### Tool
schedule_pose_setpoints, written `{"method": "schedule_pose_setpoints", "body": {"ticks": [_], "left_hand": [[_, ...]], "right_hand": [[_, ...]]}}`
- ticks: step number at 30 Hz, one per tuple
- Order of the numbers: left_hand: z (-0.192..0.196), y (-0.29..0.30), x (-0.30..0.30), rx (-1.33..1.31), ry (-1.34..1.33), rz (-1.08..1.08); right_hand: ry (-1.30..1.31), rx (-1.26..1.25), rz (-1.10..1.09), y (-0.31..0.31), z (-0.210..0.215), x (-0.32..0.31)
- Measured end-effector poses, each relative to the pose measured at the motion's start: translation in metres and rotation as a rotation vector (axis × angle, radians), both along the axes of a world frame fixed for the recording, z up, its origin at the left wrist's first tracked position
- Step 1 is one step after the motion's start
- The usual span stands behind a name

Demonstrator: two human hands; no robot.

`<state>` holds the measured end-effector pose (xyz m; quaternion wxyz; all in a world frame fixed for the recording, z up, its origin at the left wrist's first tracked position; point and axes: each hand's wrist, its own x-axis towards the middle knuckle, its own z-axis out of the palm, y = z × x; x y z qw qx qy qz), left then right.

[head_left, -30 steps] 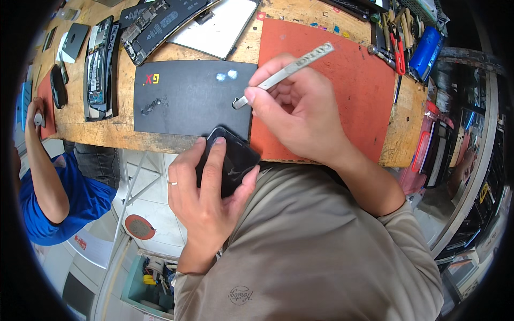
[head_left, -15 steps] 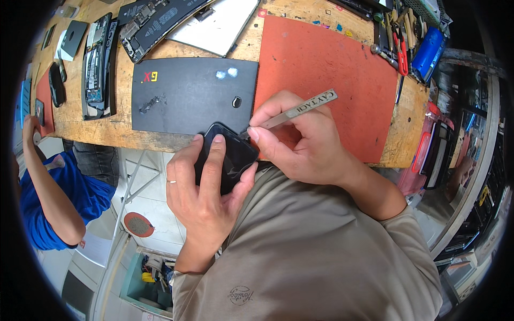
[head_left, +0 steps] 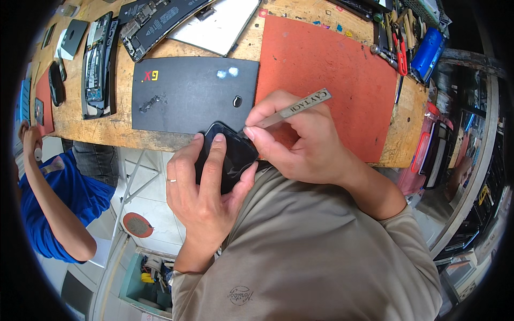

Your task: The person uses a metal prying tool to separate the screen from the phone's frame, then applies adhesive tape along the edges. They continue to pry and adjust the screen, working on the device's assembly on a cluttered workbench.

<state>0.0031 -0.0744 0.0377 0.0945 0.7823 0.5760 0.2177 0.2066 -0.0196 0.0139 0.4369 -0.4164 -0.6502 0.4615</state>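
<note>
A black smartphone (head_left: 235,159) with a dark glossy face lies tilted at the bench's front edge. My left hand (head_left: 206,184) is closed round it, two fingertips flat on the glass and the thumb along the near right edge. A flat metal pry blade (head_left: 300,108) is pinched between thumb and fingers of my right hand (head_left: 297,134). Its tip meets the phone's upper right edge; my fingers partly cover it, so I cannot tell how far it goes in. Under the phone's far end is a dark grey flat panel (head_left: 187,96).
An orange-red mat (head_left: 332,91) lies right of the panel. Opened devices (head_left: 98,69) and a white panel (head_left: 214,27) sit at the back left. Hand tools (head_left: 401,43) and a blue cylinder (head_left: 429,53) crowd the far right corner. At left, a co-worker in a blue shirt (head_left: 64,198) works.
My right hand and the pry blade have shifted slightly left along the phone's edge. The left hand and phone stay put. The co-worker's arm has moved a little toward me.
</note>
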Motion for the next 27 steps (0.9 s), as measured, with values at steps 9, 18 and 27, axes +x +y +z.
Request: {"method": "schedule_pose_setpoints", "body": {"ticks": [9, 18, 27], "left_hand": [[0.001, 0.0, -0.001, -0.011, -0.008, -0.008], [0.001, 0.001, 0.0, -0.008, -0.013, -0.006], [0.001, 0.001, 0.001, 0.003, 0.003, 0.003]], "right_hand": [[-0.062, -0.004, 0.0, 0.01, 0.005, -0.009], [-0.131, -0.118, 0.05, 0.011, 0.019, -0.002], [0.097, -0.238, -0.207, 0.022, 0.004, -0.003]]}}
